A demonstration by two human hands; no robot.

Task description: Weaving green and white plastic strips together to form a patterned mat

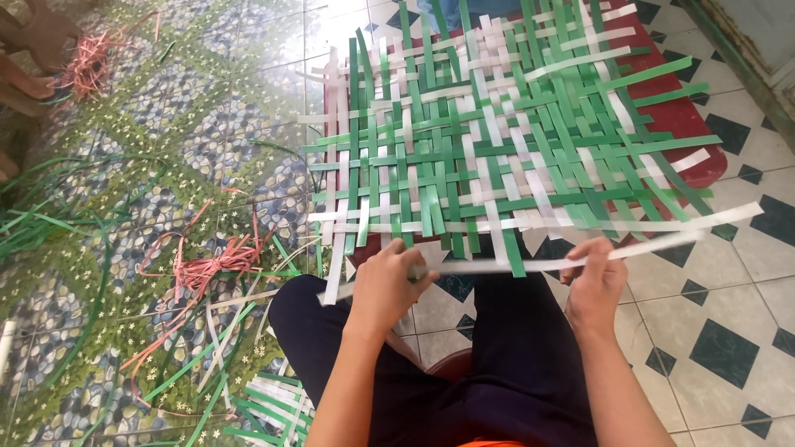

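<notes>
**A:** What's the biggest thing you have in view?

**B:** I see the floor first: a pebble-and-flower patterned mat (149, 149) on the left, white tiles with dark diamonds (720, 331) on the right. Over the tiles lies a red board (687, 116), and on top of it, covering most of it, sits a woven mat of green and white strips (497, 141), loose ends sticking out on every side.

**A:** And the person?

**B:** Seated, dark trousers (513, 356), knees pointing at the weave's near edge. Both forearms reach forward from the bottom of the picture.

**A:** What are the hands doing?

**B:** My read: the left hand (387, 285) is curled shut around one long white strip (530, 263), near its left end. The right hand (595, 281) pinches the same strip further along, fingers closed on it. The strip runs nearly level between them, just in front of the weave's near edge, its right end slanting up and away over the tiles.

**A:** Smaller bits around?

**B:** A bundle of pinkish-red strands (211, 269) lies on the patterned mat left of the knee, another pink bundle (87, 62) at the top left. Loose green strips (33, 219) trail at the far left, and a heap of green and white offcuts (269, 406) sits by the left thigh.
</notes>
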